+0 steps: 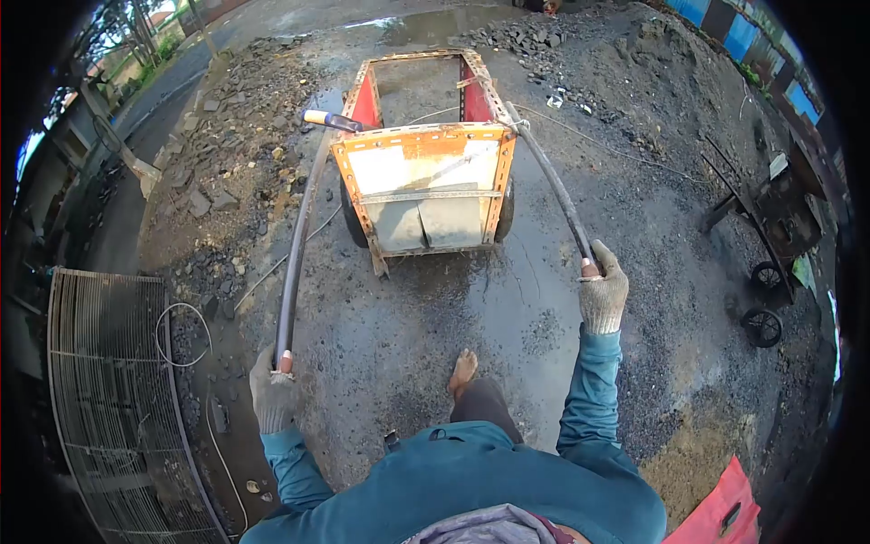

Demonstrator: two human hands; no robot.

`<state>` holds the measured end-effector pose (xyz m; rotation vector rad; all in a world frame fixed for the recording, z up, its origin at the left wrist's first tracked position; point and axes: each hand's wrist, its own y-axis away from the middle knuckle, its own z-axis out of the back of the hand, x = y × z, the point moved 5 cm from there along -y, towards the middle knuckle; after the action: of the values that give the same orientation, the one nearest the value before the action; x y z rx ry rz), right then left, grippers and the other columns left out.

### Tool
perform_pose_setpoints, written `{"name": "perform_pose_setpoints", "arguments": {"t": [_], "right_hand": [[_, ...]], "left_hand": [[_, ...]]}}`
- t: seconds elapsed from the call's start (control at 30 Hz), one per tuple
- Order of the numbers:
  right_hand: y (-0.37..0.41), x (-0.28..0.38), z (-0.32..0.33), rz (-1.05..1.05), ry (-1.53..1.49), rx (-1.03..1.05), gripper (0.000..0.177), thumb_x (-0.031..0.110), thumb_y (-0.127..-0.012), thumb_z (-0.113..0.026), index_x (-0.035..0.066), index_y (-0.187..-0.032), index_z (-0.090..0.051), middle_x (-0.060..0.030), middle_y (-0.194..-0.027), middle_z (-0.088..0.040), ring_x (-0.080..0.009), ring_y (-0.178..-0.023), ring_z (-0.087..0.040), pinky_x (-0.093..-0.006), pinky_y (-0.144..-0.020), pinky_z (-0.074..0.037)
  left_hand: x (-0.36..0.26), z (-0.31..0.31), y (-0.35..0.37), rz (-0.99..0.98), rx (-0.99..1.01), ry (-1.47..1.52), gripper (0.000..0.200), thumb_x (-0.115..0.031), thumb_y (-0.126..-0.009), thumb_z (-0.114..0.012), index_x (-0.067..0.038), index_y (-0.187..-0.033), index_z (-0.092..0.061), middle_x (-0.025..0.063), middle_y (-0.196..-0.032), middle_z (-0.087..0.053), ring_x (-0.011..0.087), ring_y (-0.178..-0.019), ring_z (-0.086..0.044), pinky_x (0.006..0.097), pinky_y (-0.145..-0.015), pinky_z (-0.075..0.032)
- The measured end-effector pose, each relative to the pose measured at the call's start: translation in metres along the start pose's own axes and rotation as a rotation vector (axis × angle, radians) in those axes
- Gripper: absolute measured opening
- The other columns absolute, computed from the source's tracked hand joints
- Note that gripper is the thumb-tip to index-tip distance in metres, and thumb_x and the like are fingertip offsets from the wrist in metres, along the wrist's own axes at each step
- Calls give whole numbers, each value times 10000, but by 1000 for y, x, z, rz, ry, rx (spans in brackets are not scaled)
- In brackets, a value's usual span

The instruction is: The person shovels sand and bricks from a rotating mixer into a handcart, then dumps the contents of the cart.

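Note:
In front of me stands a two-wheeled handcart (426, 172) with an orange slotted-metal frame, pale end panel and red inner sides. Two long pole handles reach back from it toward me. My left hand (274, 397), in a grey work glove, is wrapped round the end of the left cart handle (295, 263). The gloved right hand (604, 292) grips the end of the right cart handle (555, 181). Bare finger ends show on both hands. A bottle-like object (331, 120) with a pale end lies across the cart's left front corner.
A metal grille (113, 399) lies at the left. Rubble (227, 172) borders the wet ground, with a dark gravel heap (662, 72) opposite. A wheeled metal frame (770, 272) stands right. Thin cable (263, 276) trails over the ground. Red cloth (716, 512) is at lower right.

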<state>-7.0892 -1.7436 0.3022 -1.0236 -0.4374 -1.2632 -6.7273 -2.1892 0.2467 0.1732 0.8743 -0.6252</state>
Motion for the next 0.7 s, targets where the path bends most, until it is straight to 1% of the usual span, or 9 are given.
{"name": "perform_pose_setpoints", "arguments": {"t": [0.07, 0.1, 0.17, 0.27, 0.37, 0.47, 0.53, 0.6, 0.7], "right_hand": [[-57, -15, -54, -41, -79, -42, 408, 178, -917, -671, -14, -1276, -654, -193, -1199, -705, -295, -1118, -682, -377, -951, -534], [-85, -14, -79, -62, -102, -52, 406, 179, -919, -671, -18, -1274, -655, -197, -1197, -705, -299, -1113, -684, -380, -947, -537], [-156, -17, -128, -86, -98, -57, 408, 202, -926, -671, -28, -1263, -659, -209, -1183, -706, -314, -1105, -688, -391, -938, -541], [-251, -22, -206, 68, -42, -98, 471, 287, -928, -708, -47, -1254, -656, -192, -1151, -713, -253, -1047, -692, -351, -880, -548], [-361, -13, -275, 15, -21, -72, 448, 241, -909, -707, -41, -1254, -658, -190, -1139, -717, -258, -1032, -696, -353, -872, -548], [-482, -23, -338, -51, -74, -29, 436, 201, -894, -712, -40, -1253, -660, -179, -1110, -725, -236, -986, -693, -336, -848, -543], [-557, -31, -382, -50, -170, 5, 435, 196, -892, -716, -41, -1253, -659, -174, -1101, -727, -222, -971, -690, -326, -836, -540], [-625, -32, -433, -10, -115, 23, 420, 156, -887, -697, -42, -1254, -652, -181, -1098, -731, -220, -971, -703, -325, -846, -546], [-715, -25, -515, 48, -49, 2, 419, 160, -884, -700, -43, -1248, -657, -179, -1084, -731, -220, -955, -705, -326, -826, -550]], "left_hand": [[-7, -33, -73, 121, 85, 105, 377, -333, -980, -626, 34, -1062, -653, 98, -717, -573, 175, -618, -531, 365, -578, -429], [-16, -52, -104, 32, 5, 15, 386, -334, -985, -621, 43, -1060, -654, 74, -720, -580, 147, -616, -529, 346, -563, -426], [-31, -92, -173, 94, 18, 52, 396, -337, -989, -617, 49, -1068, -656, 65, -726, -586, 141, -616, -529, 339, -555, -425], [-58, -145, -282, 118, 15, 130, 420, -348, -993, -620, 48, -1126, -664, 53, -749, -604, 131, -623, -531, 330, -544, -425], [-61, -198, -389, 76, -14, 105, 446, -358, -989, -634, 36, -1197, -657, 63, -795, -621, 134, -654, -556, 327, -562, -438], [-121, -253, -486, 155, 68, 175, 438, -353, -998, -622, 23, -1221, -650, 73, -825, -633, 148, -672, -576, 336, -579, -453], [-158, -287, -549, 93, 25, 96, 423, -373, -1011, -593, 13, -1173, -652, 85, -797, -621, 157, -653, -576, 343, -570, -453], [-175, -321, -616, 11, -11, -19, 429, -385, -1015, -579, 19, -1140, -648, 85, -769, -609, 157, -627, -567, 341, -554, -448], [-201, -363, -722, 27, 99, 65, 435, -385, -1018, -563, 33, -1116, -637, 89, -739, -593, 162, -595, -558, 341, -534, -440]]}}
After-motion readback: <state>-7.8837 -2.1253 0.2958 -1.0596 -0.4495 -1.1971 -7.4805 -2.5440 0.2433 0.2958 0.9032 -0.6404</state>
